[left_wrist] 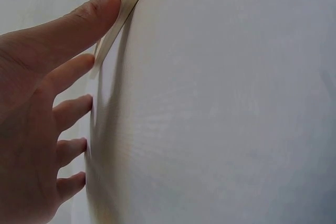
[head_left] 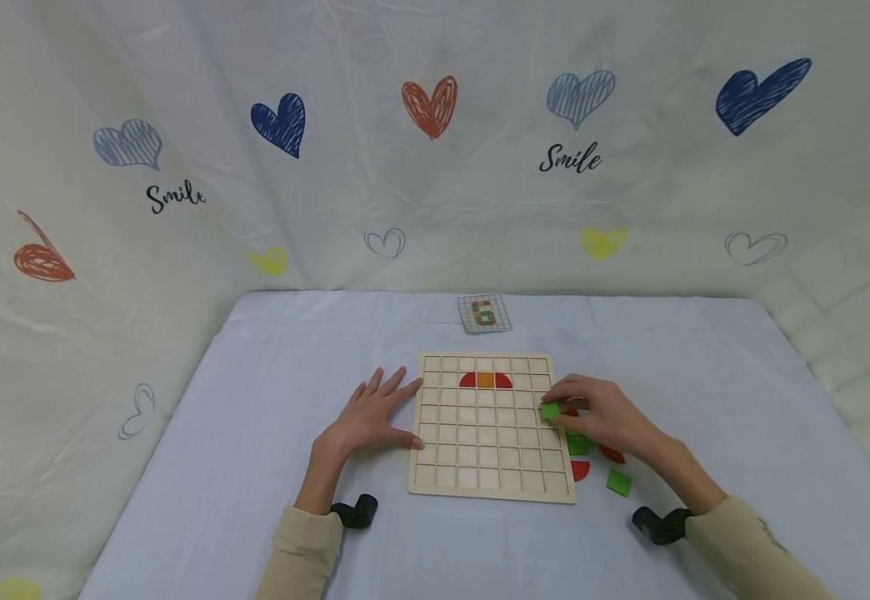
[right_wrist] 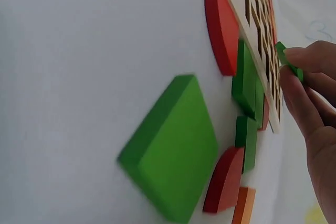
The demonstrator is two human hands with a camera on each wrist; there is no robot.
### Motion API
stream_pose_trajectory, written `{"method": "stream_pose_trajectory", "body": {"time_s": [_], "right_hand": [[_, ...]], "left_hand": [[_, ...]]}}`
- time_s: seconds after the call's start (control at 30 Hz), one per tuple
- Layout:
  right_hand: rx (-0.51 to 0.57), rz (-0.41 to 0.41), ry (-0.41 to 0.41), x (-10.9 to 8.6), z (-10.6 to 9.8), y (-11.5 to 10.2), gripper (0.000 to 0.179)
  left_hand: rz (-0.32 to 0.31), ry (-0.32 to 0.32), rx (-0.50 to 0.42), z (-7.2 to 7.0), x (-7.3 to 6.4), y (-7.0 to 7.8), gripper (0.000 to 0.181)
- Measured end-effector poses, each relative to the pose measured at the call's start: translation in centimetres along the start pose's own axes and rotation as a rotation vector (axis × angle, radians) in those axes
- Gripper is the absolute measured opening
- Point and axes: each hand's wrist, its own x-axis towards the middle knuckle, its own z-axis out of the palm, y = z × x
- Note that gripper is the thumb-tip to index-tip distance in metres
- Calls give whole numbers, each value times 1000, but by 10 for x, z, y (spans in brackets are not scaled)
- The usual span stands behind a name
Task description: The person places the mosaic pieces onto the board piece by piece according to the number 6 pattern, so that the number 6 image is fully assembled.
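Observation:
A wooden grid board [head_left: 510,483] lies flat on the table, with an orange square tile [head_left: 485,380] between two red quarter-round tiles [head_left: 467,381] in its second row. My left hand [head_left: 371,417] is spread at the board's left edge; the thumb and index fingertip touch the frame. In the left wrist view the thumb [left_wrist: 79,32] rests on the wooden rim and the other fingers point down to the cloth. Over the board's right edge, my right hand [head_left: 600,412] pinches a green square tile [head_left: 550,412] between thumb and fingers.
Right of the board lie loose tiles: a red quarter-round tile [head_left: 580,471], a green square [head_left: 618,482], another green tile [head_left: 577,444] and an orange tile [right_wrist: 244,205]. A pattern card [head_left: 484,312] showing a coloured figure lies behind the board. A heart-printed curtain [head_left: 435,183] hangs beyond the table.

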Motion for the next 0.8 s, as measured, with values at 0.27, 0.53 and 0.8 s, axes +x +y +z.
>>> {"method": "stream_pose_trajectory", "body": {"time_s": [0.27,0.53,0.8], "right_hand": [[77,50,9,17,11,-4,26],[126,76,36,35,25,-9,27],[139,24,38,50,38,-18,25]], "left_hand": [[-8,-10,10,0,0,0,101],[-11,-4,7,2,2,-1,101],[-15,-3,19,2,3,-1,101]]}}
